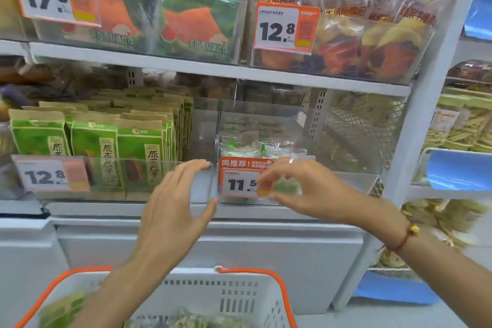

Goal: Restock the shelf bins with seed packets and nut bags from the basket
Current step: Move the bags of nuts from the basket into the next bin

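Now both hands at clear plastic bin: left hand fingers spread, right hand fingers pinching glossy price tag.

Middle shelf: two clear bins carried side by side; left bin packed with green seed packets, right bin holding few clear bags.

Bright, even shop light falls from above, leaving only soft shadows under each shelf. The clear bins catch pale glare along their fronts. The whole view is slightly soft, with motion blur on the far-right bags and the near basket. Straight shelf edges bow toward the corners.
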### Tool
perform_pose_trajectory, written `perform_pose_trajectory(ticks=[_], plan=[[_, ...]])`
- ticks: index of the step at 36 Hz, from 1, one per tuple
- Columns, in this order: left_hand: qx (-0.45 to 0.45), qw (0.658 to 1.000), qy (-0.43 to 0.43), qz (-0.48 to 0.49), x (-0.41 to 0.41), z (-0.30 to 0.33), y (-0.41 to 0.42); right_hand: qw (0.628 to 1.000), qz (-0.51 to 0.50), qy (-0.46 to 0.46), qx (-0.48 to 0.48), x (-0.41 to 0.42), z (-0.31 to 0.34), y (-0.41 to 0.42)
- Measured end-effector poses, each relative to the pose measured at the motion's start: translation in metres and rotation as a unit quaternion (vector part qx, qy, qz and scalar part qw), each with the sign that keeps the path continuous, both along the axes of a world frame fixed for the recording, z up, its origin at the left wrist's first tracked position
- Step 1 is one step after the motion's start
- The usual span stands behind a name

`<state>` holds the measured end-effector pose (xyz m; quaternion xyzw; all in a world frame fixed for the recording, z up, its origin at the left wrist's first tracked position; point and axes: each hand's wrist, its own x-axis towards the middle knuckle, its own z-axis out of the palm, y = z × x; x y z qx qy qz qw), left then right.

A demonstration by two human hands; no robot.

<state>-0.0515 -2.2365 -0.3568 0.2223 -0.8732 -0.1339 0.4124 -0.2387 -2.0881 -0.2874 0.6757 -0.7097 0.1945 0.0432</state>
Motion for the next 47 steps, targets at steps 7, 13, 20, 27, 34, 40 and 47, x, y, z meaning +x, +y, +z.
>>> perform_pose_trajectory(ticks=[7, 13, 20, 27, 34, 40, 47], plan=[[0.104, 0.99, -0.091, -0.025, 0.049, -0.062, 0.014, 0.967, 0.013, -0.016, 0.255, 0.039, -0.077, -0.024], [0.206, 0.918, -0.337, -0.012, 0.094, -0.152, -0.001, 0.9, -0.002, -0.002, 0.437, 0.069, -0.174, -0.036], [0.175, 0.8, -0.57, -0.07, 0.144, -0.244, 0.007, 0.835, -0.021, -0.128, 0.535, 0.119, -0.275, -0.025], [0.13, 0.775, -0.612, -0.087, 0.152, -0.252, 0.017, 0.774, 0.056, -0.135, 0.616, 0.162, -0.301, -0.016], [0.467, 0.764, -0.428, -0.117, 0.125, -0.22, 0.013, 0.804, 0.068, -0.22, 0.548, 0.122, -0.259, -0.037], [0.599, 0.738, -0.265, -0.162, 0.085, -0.154, 0.028, 0.84, 0.027, -0.326, 0.433, 0.075, -0.171, -0.049], [0.52, 0.828, -0.034, -0.208, 0.042, -0.093, 0.029, 0.912, 0.005, -0.312, 0.267, 0.051, -0.081, -0.032]])
